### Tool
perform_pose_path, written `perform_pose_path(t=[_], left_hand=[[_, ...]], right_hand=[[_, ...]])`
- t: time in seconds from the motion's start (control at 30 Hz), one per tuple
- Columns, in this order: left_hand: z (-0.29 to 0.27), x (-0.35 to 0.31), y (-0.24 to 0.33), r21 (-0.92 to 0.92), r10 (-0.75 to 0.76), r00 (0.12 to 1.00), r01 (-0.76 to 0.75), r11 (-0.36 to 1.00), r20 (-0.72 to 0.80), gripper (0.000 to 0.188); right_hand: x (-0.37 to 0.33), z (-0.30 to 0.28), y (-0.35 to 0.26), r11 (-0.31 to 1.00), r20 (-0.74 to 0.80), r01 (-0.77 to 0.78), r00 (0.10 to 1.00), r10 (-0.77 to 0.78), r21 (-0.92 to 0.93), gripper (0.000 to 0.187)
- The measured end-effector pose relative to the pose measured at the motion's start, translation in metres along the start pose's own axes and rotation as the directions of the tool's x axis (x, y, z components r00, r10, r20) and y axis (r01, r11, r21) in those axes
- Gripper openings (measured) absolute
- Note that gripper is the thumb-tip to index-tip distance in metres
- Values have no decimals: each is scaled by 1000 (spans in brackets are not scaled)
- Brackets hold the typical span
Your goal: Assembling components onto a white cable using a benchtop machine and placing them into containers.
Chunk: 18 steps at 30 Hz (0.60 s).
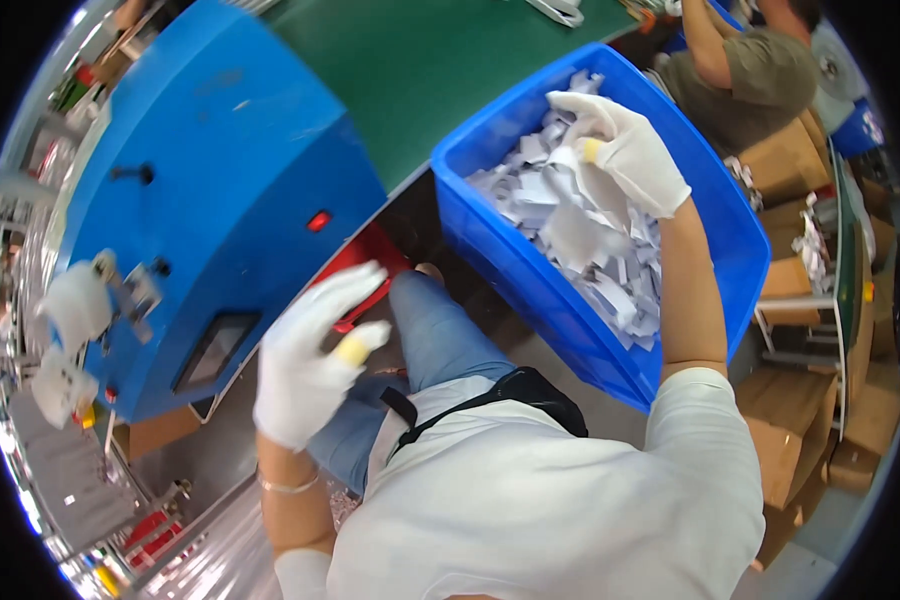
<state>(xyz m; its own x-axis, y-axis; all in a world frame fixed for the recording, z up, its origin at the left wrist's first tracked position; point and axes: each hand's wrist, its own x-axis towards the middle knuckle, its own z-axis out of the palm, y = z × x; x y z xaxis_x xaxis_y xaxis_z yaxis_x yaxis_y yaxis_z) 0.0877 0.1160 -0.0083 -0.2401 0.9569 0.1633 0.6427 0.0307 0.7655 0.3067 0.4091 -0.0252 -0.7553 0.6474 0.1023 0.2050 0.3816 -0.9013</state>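
My left hand [305,370], in a white glove with yellow at the thumb, is raised above my lap beside the blue machine [220,200]. Its fingers and thumb are spread with nothing between them. Over a deep blue plastic bin [510,265] on my right is my right hand [630,150], also white-gloved, its curved fingers apart from the thumb. White scraps [542,190], like paper or thin plastic, fill much of the bin. Just under the right hand, a few blurred pieces [575,235] look to be in motion; whether any touches the glove is unclear.
A green work surface [410,80] lies ahead, between machine and bin. The machine carries a red switch [318,221] and a dark screen [216,352]. Another person [745,85] works at the far right. Cardboard boxes [785,430] stand right of the bin, near a metal-framed table [805,300].
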Motion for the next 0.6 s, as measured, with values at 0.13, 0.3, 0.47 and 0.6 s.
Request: perform_pose_path(t=[0.13, 0.3, 0.47, 0.6], left_hand=[[15, 24, 27, -148, 114, 946, -165, 975, -303, 58], [0, 2, 34, -560, -255, 825, -86, 824, -504, 44], [-53, -26, 17, 137, 197, 492, -154, 978, -848, 46], [-81, -67, 52, 102, 189, 767, -161, 982, -614, 62]], right_hand=[[23, 72, -88, 986, 419, -3, 905, -69, 169, 38], [39, 134, -153, 960, 494, 176, 828, -264, 219, 29], [10, 157, -200, 678, 177, 735, 670, -721, -19, 37], [9, 182, -203, 656, 279, 754, 626, -729, 24, 26]])
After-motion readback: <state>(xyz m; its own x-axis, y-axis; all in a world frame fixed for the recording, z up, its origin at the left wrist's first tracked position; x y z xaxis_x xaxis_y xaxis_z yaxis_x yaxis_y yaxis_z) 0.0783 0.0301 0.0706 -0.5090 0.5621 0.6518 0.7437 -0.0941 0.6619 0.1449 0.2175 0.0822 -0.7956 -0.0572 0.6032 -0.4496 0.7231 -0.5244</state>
